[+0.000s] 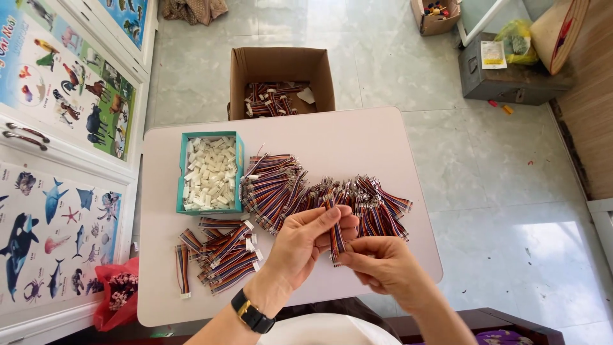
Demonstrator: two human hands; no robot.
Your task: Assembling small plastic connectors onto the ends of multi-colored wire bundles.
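Both hands' grip closed on one multicoloured ribbon-wire bundle: left hand, right hand. Finished w/ white plugs, prob.: small pile. Unfitted heap larger.

Ribbon cables: rainbow stripes, red/orange/blue/purple, white ends. Tray: teal, full of white connectors. Table: pale pink-white. Box: brown cardboard. Watch: black strap, gold case. Floor: grey-white marbled tile. Bag: red.

I see pale glossy marble-look floor tiles, sunlit at right; white cabinet doors with animal posters left; wood-panelled wall right.
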